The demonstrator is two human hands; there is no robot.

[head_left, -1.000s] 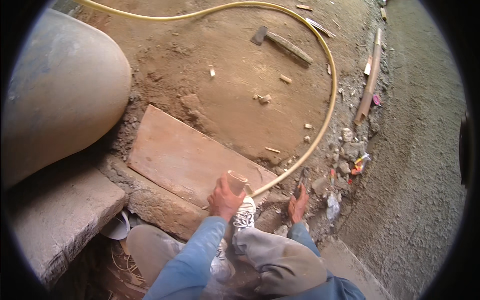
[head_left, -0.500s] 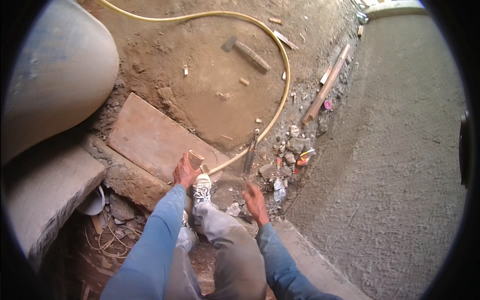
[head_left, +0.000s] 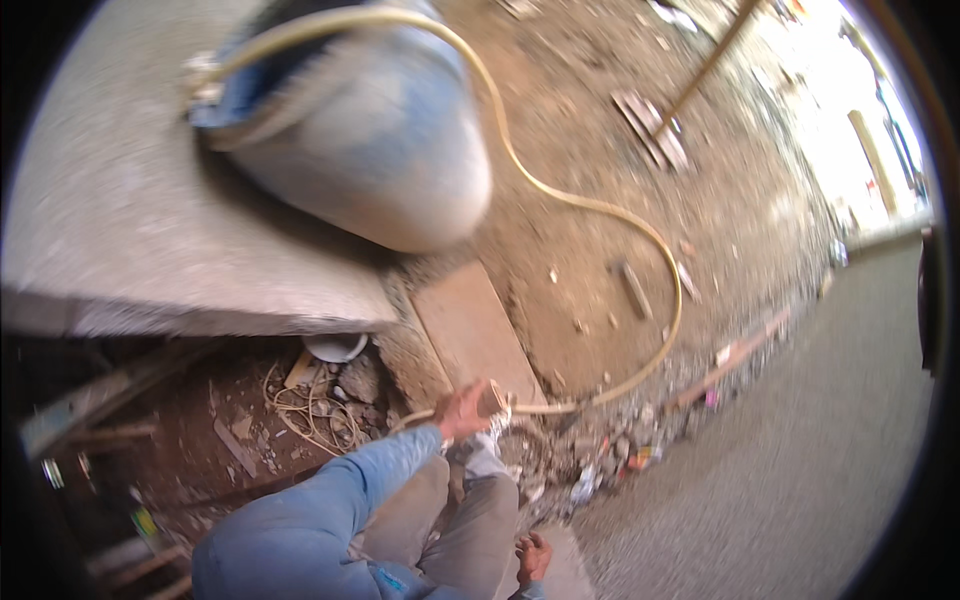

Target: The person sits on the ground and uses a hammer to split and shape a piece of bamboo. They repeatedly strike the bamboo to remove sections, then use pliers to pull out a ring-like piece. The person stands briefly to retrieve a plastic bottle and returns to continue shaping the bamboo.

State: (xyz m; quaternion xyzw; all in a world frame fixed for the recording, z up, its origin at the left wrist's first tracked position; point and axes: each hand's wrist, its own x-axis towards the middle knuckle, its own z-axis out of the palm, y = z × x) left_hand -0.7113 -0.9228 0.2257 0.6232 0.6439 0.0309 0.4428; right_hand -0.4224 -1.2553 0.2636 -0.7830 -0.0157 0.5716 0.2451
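Observation:
My left hand (head_left: 463,412) is closed round a short brown block (head_left: 492,400) that looks like wood, just above my shoe. A pale yellow hose (head_left: 640,375) runs close beside that hand and curves away over the dirt; whether they touch I cannot tell. Low in the view, to the right of my knees, is my right hand (head_left: 534,556). Its fingers are loosely curled with gaps between them, and nothing shows in them. A flat reddish slab (head_left: 475,325) lies just beyond my left hand.
A blue-grey drum (head_left: 400,140) lies tipped on a concrete ledge (head_left: 200,240) at the upper left. On the dirt rests a hammer (head_left: 636,290). Rubble (head_left: 600,450) borders a rough concrete surface (head_left: 760,440) on the right. Tangled cord (head_left: 310,410) sits below the ledge.
The view has swung left, bringing the drum and ledge further in. My right hand has drawn back toward my body. My left hand still holds the block.

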